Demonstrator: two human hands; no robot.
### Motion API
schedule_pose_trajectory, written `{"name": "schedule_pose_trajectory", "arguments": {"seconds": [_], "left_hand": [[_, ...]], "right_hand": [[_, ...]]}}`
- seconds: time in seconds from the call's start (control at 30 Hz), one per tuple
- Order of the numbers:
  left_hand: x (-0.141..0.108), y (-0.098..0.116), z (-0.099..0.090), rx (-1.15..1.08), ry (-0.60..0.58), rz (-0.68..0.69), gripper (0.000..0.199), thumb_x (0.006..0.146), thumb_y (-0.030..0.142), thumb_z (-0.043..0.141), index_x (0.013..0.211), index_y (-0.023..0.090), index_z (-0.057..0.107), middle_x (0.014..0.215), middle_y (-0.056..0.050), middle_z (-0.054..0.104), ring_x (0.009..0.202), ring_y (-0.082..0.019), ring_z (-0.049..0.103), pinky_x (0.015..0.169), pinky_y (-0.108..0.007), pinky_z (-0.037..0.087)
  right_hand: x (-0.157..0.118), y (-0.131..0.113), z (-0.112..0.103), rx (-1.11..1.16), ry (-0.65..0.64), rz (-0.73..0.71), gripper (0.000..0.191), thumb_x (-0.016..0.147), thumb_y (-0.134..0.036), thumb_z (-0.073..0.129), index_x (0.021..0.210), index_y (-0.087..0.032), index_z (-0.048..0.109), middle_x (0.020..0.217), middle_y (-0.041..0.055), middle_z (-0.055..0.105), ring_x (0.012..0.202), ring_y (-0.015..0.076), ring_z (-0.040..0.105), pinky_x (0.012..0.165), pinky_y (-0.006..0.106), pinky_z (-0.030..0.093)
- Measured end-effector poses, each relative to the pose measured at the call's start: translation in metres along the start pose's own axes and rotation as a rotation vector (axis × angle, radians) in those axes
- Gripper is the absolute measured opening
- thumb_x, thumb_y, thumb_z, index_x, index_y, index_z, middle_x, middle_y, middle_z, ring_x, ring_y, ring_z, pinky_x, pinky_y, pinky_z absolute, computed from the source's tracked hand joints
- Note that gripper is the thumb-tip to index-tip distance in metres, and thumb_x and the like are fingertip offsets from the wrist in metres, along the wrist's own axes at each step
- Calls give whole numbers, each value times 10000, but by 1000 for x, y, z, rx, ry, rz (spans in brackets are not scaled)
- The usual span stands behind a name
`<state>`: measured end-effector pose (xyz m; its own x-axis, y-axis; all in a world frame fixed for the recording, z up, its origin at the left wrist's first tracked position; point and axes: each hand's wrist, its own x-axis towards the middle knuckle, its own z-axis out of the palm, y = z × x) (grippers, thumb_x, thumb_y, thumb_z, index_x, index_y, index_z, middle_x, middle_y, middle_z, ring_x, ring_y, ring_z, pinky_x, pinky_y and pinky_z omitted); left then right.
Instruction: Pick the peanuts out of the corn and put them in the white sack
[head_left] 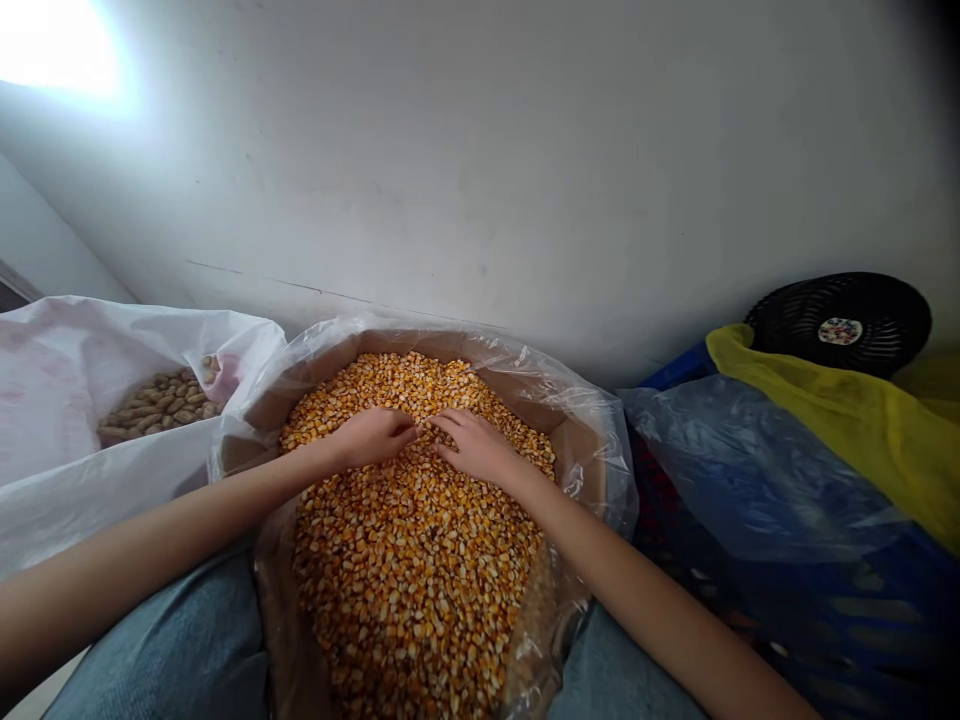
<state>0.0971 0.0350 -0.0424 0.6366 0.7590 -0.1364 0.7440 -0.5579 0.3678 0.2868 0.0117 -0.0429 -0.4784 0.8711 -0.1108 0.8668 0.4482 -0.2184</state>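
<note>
Dried corn kernels (pixel 420 560), yellow and orange, fill a cardboard box (pixel 540 400) lined with clear plastic (pixel 615 460). Over the middle of the corn, my left hand (pixel 375 437) has its fingers curled and the fingertips drawn together. Whatever they pinch is too small to make out. My right hand (pixel 476 447) is just to the right, fingertips pointing at the left hand, low over the kernels. A gap shows between its thumb and forefinger, and nothing is visible in it. The two hands are close together.
At left, a white sack (pixel 150 330) holds peanuts in shells (pixel 165 400). To the right are a blue crate (pixel 862 620), a clear plastic bag (pixel 765 470), a yellow cloth or bag (pixel 840 410) and a black fan (pixel 892 315). A wall (pixel 480 180) rises behind the box.
</note>
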Motion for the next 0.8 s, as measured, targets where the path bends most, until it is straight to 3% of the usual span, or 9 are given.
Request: {"name": "schedule_pose_trajectory", "arguments": {"seconds": [0.07,0.17,0.23,0.37,0.47,0.57,0.63,0.73,0.8], "left_hand": [[0,-2,2,8,88,63,432,817,455,275,997,183,559,1031,-78,560,952,-200,507,841,-296,367],[0,-7,7,27,6,144,423,798,454,332,1058,187,531,1091,-83,519,1000,-203,479,876,-297,346],[-3,-9,11,22,-76,152,401,809,444,306,1015,205,554,1005,-64,554,917,-180,523,824,-278,380],[-3,-5,9,37,-73,97,362,803,403,327,992,209,566,990,-64,568,899,-180,539,798,-274,389],[11,6,-6,57,-205,29,286,752,361,419,893,205,613,941,-60,611,853,-188,563,768,-278,403],[31,21,-28,82,-243,-35,245,726,335,452,796,188,635,855,-62,648,792,-199,582,732,-292,420],[38,30,-37,110,-134,-82,312,773,331,375,919,176,602,980,-95,619,914,-229,547,794,-334,396],[31,36,-37,167,48,-206,445,831,299,234,1222,136,370,1291,-169,366,1183,-280,321,910,-438,284],[21,36,-29,197,16,-317,513,817,315,277,1293,125,247,1349,-200,241,1214,-318,258,892,-492,280]], "right_hand": [[2,-1,2,-53,-124,33,406,823,-452,316,929,-191,609,898,84,619,864,192,551,763,286,379],[2,-4,5,-115,-178,66,473,835,-467,254,777,-184,630,771,83,627,778,196,573,713,292,394],[-3,-6,7,-127,-96,10,408,836,-432,285,842,-182,607,856,83,618,830,202,559,720,296,398],[-15,-9,7,-129,-42,-85,323,827,-356,342,984,-162,548,994,107,576,943,209,515,788,317,388],[-10,-12,-9,-105,-296,-46,311,779,-366,416,915,-153,598,936,113,606,879,229,554,741,329,419],[9,-17,-36,-45,-553,153,256,673,-369,552,785,-161,650,824,85,643,756,225,595,665,306,447],[18,-22,-48,-39,-471,272,268,697,-351,528,849,-164,645,895,95,637,815,231,587,703,312,440],[17,-31,-44,-15,-113,313,383,822,-309,327,1138,-175,495,1151,111,519,1040,219,484,825,336,384],[9,-37,-33,82,25,288,432,829,-324,316,1232,-186,394,1232,104,449,1100,196,435,860,321,363]]}}
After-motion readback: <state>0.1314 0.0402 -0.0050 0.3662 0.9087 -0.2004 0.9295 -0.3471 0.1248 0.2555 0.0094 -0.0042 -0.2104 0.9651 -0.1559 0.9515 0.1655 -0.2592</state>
